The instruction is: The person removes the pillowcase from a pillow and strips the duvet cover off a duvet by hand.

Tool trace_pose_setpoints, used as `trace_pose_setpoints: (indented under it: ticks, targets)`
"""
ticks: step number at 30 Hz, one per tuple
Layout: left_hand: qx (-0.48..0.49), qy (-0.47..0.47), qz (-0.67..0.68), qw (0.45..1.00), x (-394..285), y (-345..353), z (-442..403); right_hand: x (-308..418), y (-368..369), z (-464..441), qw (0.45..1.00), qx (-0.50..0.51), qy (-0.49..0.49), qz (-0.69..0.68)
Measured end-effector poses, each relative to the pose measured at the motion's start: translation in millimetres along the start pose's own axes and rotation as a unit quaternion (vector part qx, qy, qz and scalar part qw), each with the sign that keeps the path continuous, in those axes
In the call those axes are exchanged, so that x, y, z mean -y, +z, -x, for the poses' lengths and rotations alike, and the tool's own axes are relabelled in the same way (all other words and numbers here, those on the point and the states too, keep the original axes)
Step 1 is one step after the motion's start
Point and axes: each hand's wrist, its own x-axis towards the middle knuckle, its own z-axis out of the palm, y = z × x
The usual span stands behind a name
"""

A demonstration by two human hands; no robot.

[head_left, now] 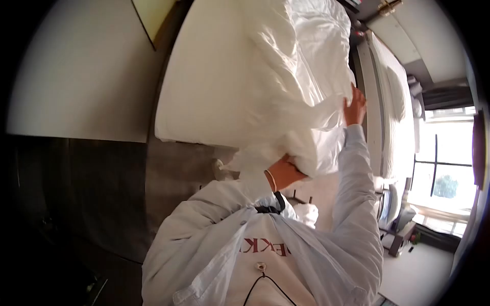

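Observation:
A crumpled white duvet [306,66] lies bunched over the right part of the bed, and a loose end of it hangs off the near edge. My left hand [287,173], close in front of my body, is closed on that hanging end, its fingertips partly hidden in the cloth. Farther out, at the bed's right edge, my right hand [356,105] has its fingers bent on the duvet's side edge. A smooth white sheet [209,76] covers the left part of the mattress.
A second white bed [390,102] stands to the right, with a narrow gap between. Beyond it are a bright window [443,163], dark curtains and a chair [392,204]. A pale panel [81,76] rises on the left. Brown floor [173,168] shows at the near bed's foot.

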Motion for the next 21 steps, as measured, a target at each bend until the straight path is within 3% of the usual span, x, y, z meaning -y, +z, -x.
trace_pose_setpoints:
  ticks: [1, 2, 3, 4, 5, 7, 10, 12, 15, 16, 17, 19, 21]
  targets:
    - [-0.015, -0.009, 0.008, 1.000, -1.2, 3.7, 4.0, 18.7, -14.6, 17.9, 0.996, 0.034, -0.032, -0.079]
    - [-0.041, -0.021, 0.011, 0.999, 0.1, 7.3, 9.6, 4.8, 18.9, 60.1, 0.989, 0.018, -0.078, -0.126]
    - [-0.064, -0.033, 0.010, 0.997, -0.1, 12.2, 13.9, 30.5, -1.7, 91.2, 0.973, 0.154, -0.033, -0.167]
    - [-0.078, -0.050, 0.007, 0.996, -0.1, 18.3, 17.5, 62.8, -37.4, 105.5, 0.917, 0.299, -0.062, -0.256]
    - [-0.088, -0.071, 0.006, 0.994, 1.8, 23.1, 19.5, 102.3, -68.7, 112.4, 0.890, 0.328, -0.119, -0.294]
    - [-0.112, -0.107, -0.001, 0.988, 4.1, 36.7, 20.8, 137.2, -89.9, 125.5, 0.854, 0.366, -0.079, -0.362]
    - [-0.129, -0.121, -0.002, 0.984, 9.4, 45.5, 24.4, 136.3, -58.8, 129.0, 0.852, 0.407, -0.096, -0.313]
    - [-0.031, -0.022, 0.001, 0.999, 11.1, 46.0, 28.3, 126.1, -52.1, 124.0, 0.859, 0.427, -0.124, -0.254]
    - [-0.041, -0.072, 0.049, 0.995, 17.6, 54.0, 33.7, 118.5, -45.9, 122.0, 0.897, 0.391, -0.112, -0.173]
    - [0.029, -0.124, 0.049, 0.991, 16.7, 37.1, 35.8, 117.5, -49.3, 120.1, 0.914, 0.359, -0.107, -0.156]
    - [-0.054, -0.162, 0.117, 0.978, 22.2, 31.1, 38.6, 115.8, -56.1, 118.2, 0.927, 0.299, -0.089, -0.209]
    - [-0.079, -0.242, 0.111, 0.961, 32.1, 8.8, 45.7, 119.5, -80.6, 109.0, 0.923, 0.293, -0.047, -0.245]
    - [-0.116, -0.264, 0.066, 0.955, 45.5, 17.8, 48.6, 124.9, -93.7, 98.3, 0.927, 0.259, -0.036, -0.267]
